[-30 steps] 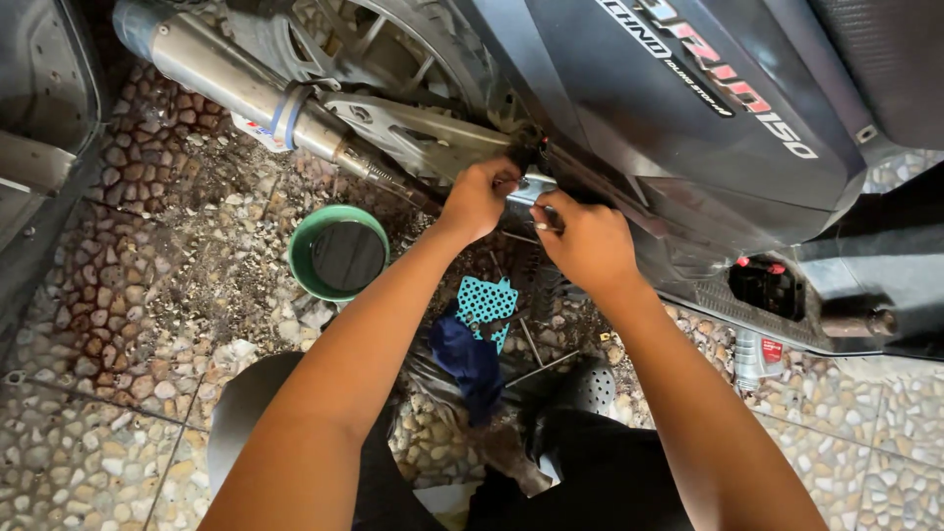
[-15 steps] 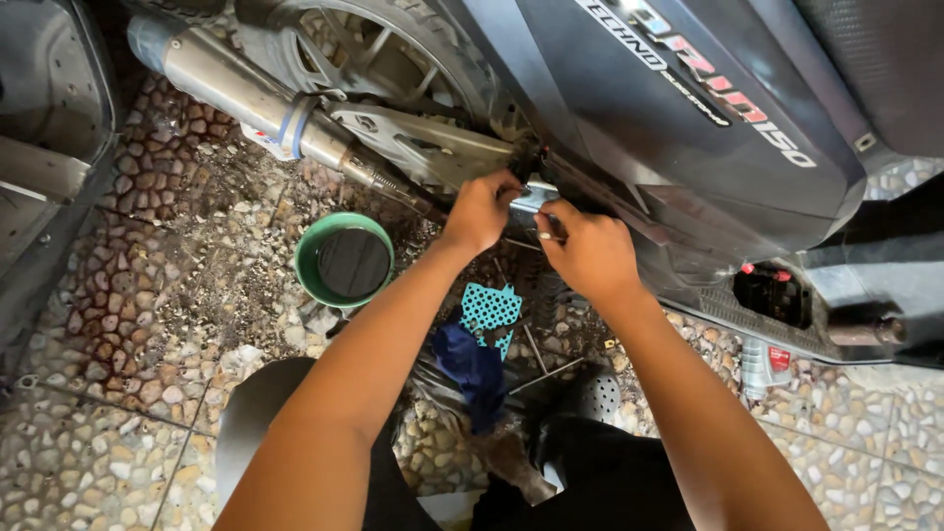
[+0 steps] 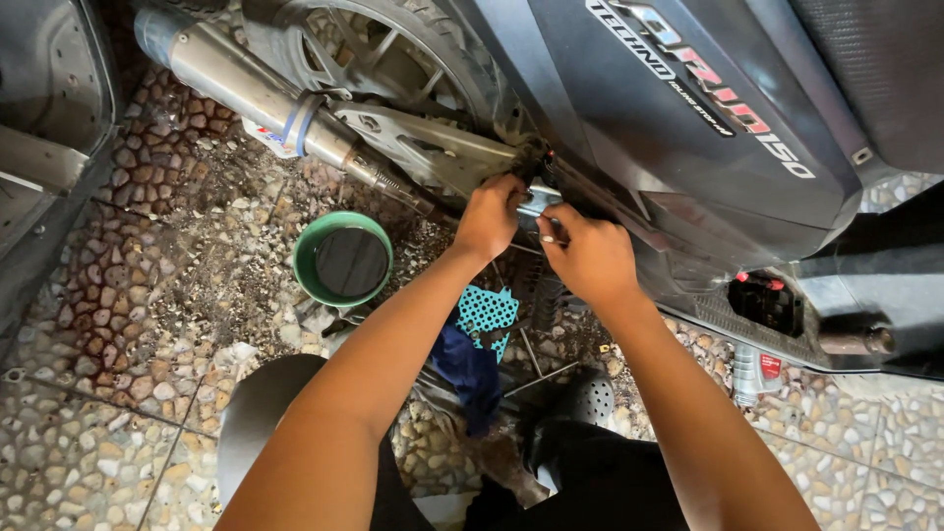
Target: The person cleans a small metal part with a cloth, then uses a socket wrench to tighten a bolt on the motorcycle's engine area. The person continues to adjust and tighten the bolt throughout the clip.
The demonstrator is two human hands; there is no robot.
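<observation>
While my left hand point(image 3: 489, 218) grips the scooter's underside, my right hand point(image 3: 587, 258) closes around a small metal part point(image 3: 539, 200) above the green bowl point(image 3: 343, 259).

A green bowl point(image 3: 343, 260) holding dark liquid is sitting on the pebble floor point(image 3: 88, 433). A long silver exhaust pipe point(image 3: 258, 96) is running above it, beside the rear wheel point(image 3: 393, 49). A teal perforated piece point(image 3: 487, 310) is lying on a dark blue cloth point(image 3: 470, 374). A small bottle with a red label point(image 3: 749, 375) is standing near the grey side panel point(image 3: 688, 128).
</observation>
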